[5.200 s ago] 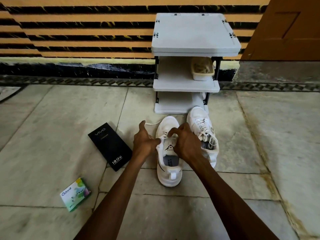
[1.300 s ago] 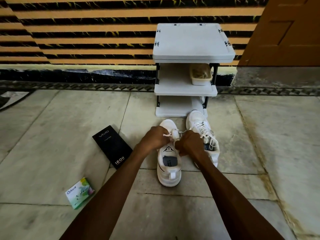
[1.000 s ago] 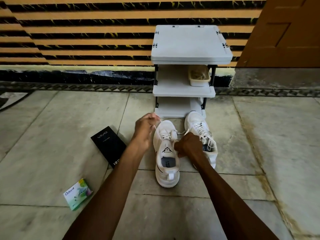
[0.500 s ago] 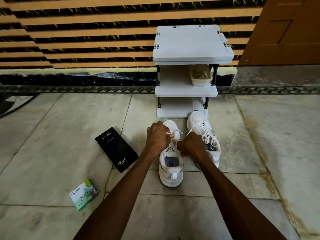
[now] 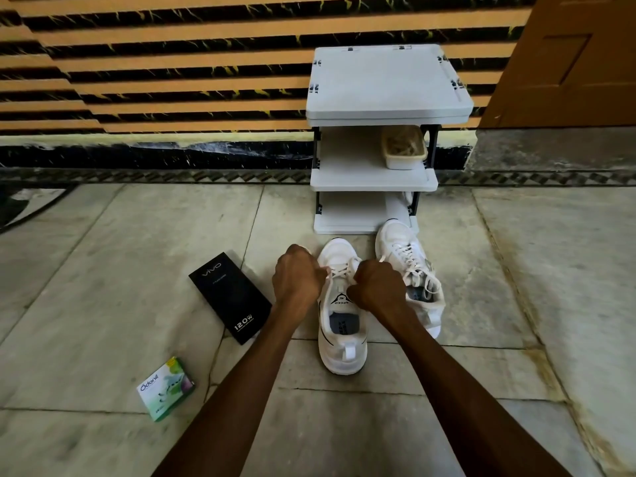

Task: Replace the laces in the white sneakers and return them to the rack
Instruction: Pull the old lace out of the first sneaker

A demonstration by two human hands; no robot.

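Two white sneakers stand on the stone floor in front of the rack. The near sneaker [image 5: 340, 325] points away from me, heel toward me, with a white lace [image 5: 340, 271] crossing its eyelets. My left hand [image 5: 297, 277] is at its left side, fingers curled and pinching one lace end. My right hand [image 5: 377, 285] sits at its right side, fist curled on the other end. The second sneaker [image 5: 411, 266] lies just right, laced, its loose ends draped over its opening. The white three-tier rack [image 5: 373, 182] stands against the wall behind them.
A small beige tub [image 5: 404, 148] of cords sits on the rack's middle shelf. A black phone box [image 5: 229, 296] lies left of the sneakers, and a green Odonil box [image 5: 167, 389] nearer me at left. A wooden door [image 5: 568, 60] is at the right.
One second ago my left hand was raised out to the left, drawing the lace long. It has come back down beside the sneaker, and both fists now hold the lace ends close over the eyelets.
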